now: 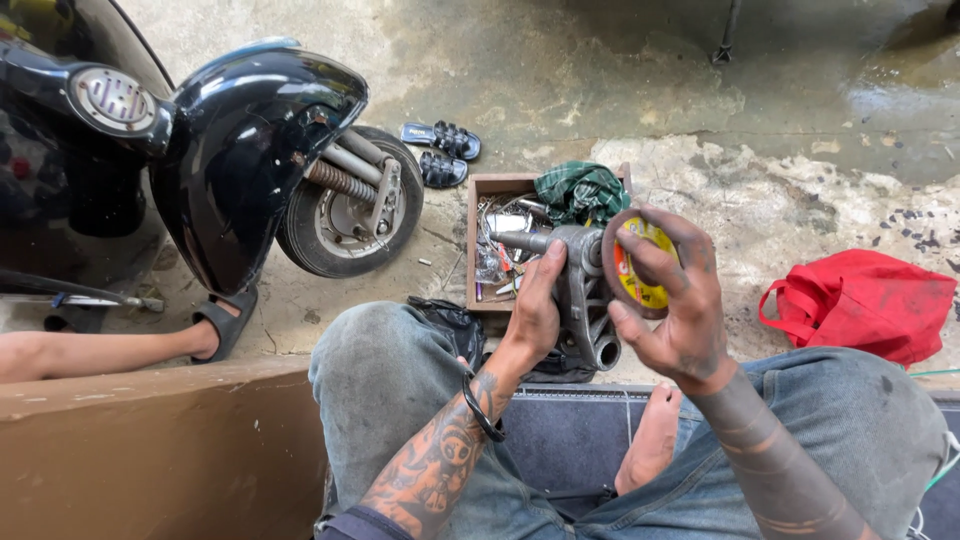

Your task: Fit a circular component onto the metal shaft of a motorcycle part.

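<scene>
- While a black scooter stands at left, a wooden toolbox sits ahead
- Left hand, fingers wrapped around a grey angle grinder above the knees
- Right hand, fingertips pinching a grinding disc against its head

Soft daylight, even and fairly bright; glare streaks on the black scooter fender, deep shade beneath it; frame edges beyond it bow wide-angle; focus sharp overall, slight softness at corners
</scene>
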